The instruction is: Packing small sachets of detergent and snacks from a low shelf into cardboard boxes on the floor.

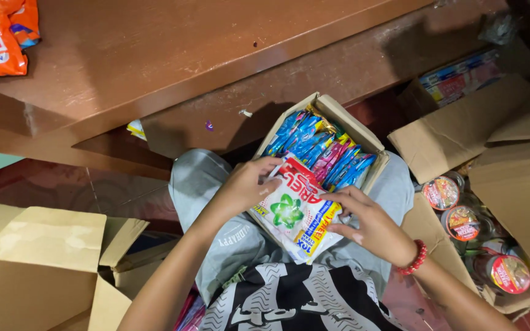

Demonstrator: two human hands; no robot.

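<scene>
Your left hand (245,186) pinches the top left edge of the white sachet stack (294,211) on your lap, against the small box (338,114) of blue and pink sachets; your right hand (366,222) pinches its right edge, fingers pressed together. It looks light, soft and slick, so grip both edges. How many sachets it holds is hidden, and the jars (461,222) at right are partly covered by flaps.

Box (372,142) crammed — sachets (326,150) block entry.
</scene>
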